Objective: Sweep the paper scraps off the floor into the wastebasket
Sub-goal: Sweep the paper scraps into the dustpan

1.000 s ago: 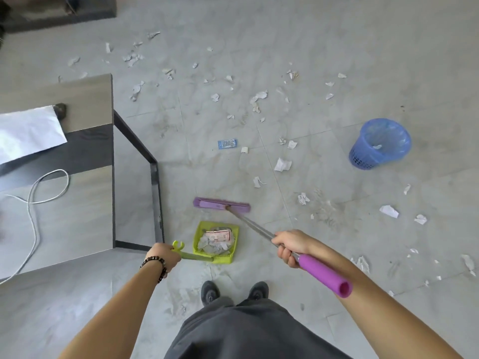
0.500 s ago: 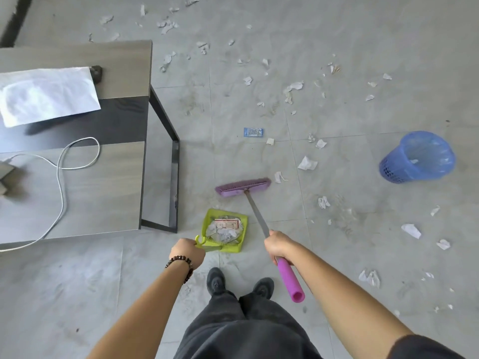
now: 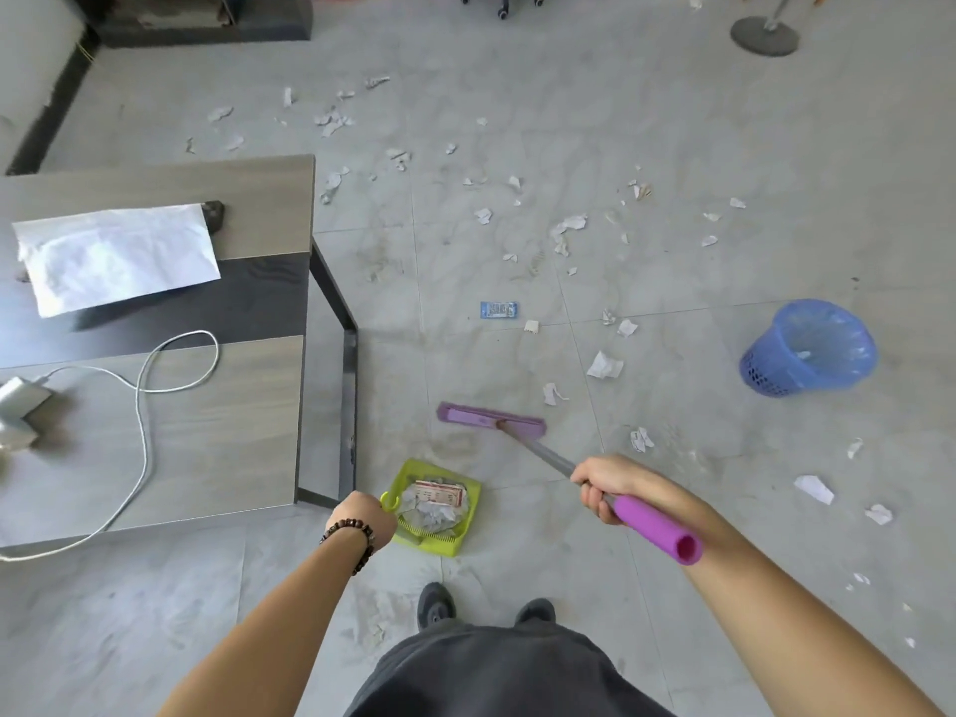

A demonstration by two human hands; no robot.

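The green dustpan [image 3: 438, 544] appears to rest on the floor and is already loaded with crumpled paper and a printed card. If it is tipped forward while being carried to the blue wastebasket [image 3: 765, 377], which stands well apart at the right, the load could be spilled back out. The light paper scraps [image 3: 604, 365] could also be scattered rather than gathered by a hard stroke of the purple broom [image 3: 491, 419]. Most of them are spread across the far and right floor, with a few just beyond the broom head. Pieces lying near the desk [image 3: 248, 406] could be pushed under it and lost from reach.

The left hand [image 3: 362, 520] is held low at the near left corner of the dustpan, with its fingers clenched round the pan's handle and a bead bracelet on the wrist. The right hand [image 3: 602, 489] is wrapped round the broom shaft where grey metal meets the purple grip, with the fingers curled underneath. The shaft is slanted down toward the far left, and the head is set on the floor just beyond the dustpan.
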